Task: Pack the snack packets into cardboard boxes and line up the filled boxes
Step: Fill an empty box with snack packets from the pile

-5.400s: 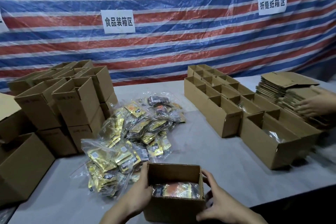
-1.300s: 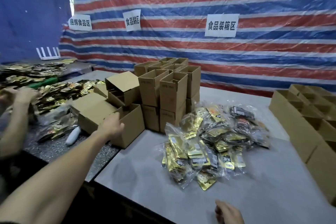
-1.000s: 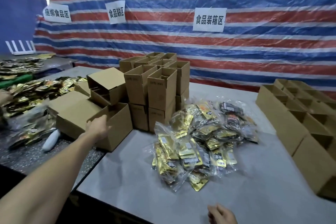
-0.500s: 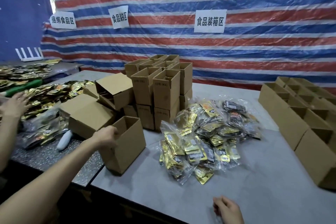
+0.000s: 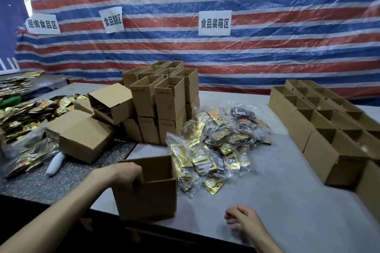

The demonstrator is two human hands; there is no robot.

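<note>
Three captions on the striped tarpaulin (image 5: 287,6): left sign (image 5: 42,24), 捆绑食品区; right sign (image 5: 214,23), 食品装箱区; middle sign (image 5: 112,20), curled, with only 食品 and 区 read with certainty. Dark print on the fronts of the stacked cartons (image 5: 168,98), too blurred to read.

Left hand (image 5: 125,172): fingers hooked over the near-left wall of the open carton (image 5: 148,193), gripping it. Carton upright at the near edge of the counter (image 5: 287,201), inside bare as far as visible, just beside the pile of snack packets (image 5: 216,144) on its left side. Right hand (image 5: 240,217): loosely curled, holding nothing, resting on the counter to the right of the carton.

Compared with half a second ago: carton drawn away from the closed cartons (image 5: 82,139) at the left, now nearer the wearer and level with the front of the packet pile. Right hand in much the same place.
</note>
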